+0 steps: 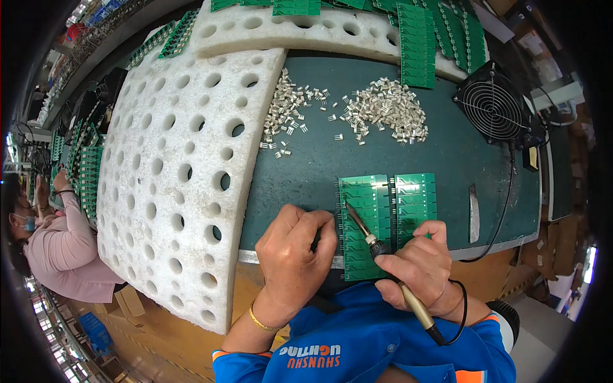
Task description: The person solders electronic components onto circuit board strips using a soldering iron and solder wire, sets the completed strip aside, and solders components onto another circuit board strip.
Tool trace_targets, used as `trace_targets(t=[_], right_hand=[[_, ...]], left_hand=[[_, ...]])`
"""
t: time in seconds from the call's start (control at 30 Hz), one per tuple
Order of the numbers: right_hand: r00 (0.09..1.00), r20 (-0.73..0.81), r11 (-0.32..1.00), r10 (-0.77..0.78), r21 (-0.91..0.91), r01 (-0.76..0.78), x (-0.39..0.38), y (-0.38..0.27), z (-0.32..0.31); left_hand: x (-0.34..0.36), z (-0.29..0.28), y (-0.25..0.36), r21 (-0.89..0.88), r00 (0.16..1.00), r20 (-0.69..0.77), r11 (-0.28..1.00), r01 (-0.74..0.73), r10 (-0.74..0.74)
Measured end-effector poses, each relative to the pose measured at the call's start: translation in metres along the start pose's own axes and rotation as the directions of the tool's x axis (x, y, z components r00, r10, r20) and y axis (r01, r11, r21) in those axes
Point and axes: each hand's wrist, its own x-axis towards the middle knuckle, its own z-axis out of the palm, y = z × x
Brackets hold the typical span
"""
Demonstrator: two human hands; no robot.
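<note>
My right hand (418, 271) is closed round a soldering iron (418, 311), with its cord trailing back by my wrist. The iron's metal tip points up and left, over the left edge of a green circuit board panel (369, 207). Beside that panel my left hand (297, 252) is closed in a pinch near the pin row; whatever its fingers hold is hidden. A second green panel (415, 195) lies just to the right, its lower part covered by my right hand. The first panel reaches over the table's front edge.
Two heaps of small white connectors (386, 108) lie on the dark green table (306, 175). A holed white foam slab (166, 166) fills the left side. A black fan (491, 105) and a grey metal strip (474, 214) are at right. Another person (73, 249) works at far left.
</note>
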Motion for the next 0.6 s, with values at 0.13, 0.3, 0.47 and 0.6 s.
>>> trace_targets(t=[0.13,0.3,0.47,0.6], right_hand=[[1.000,0.001,1.000,0.003,0.001,-0.003,-0.0002,0.0006,0.0006],[1.000,0.002,1.000,-0.005,-0.008,0.005,0.0011,0.0006,0.0008],[1.000,-0.002,1.000,-0.001,-0.014,0.001,0.0023,-0.0009,0.0011],[1.000,-0.026,1.000,0.009,0.013,-0.008,0.0033,0.0011,0.0021]], left_hand=[[0.0005,0.0008,-0.0003,0.010,1.000,0.001,1.000,-0.004,0.004],[0.0018,0.0020,0.0001,0.016,1.000,-0.005,1.000,-0.006,0.006],[0.0013,0.0023,0.0008,0.009,1.000,-0.006,1.000,-0.004,0.004],[0.0010,0.0031,-0.0009,0.011,1.000,-0.014,1.000,-0.010,0.010]])
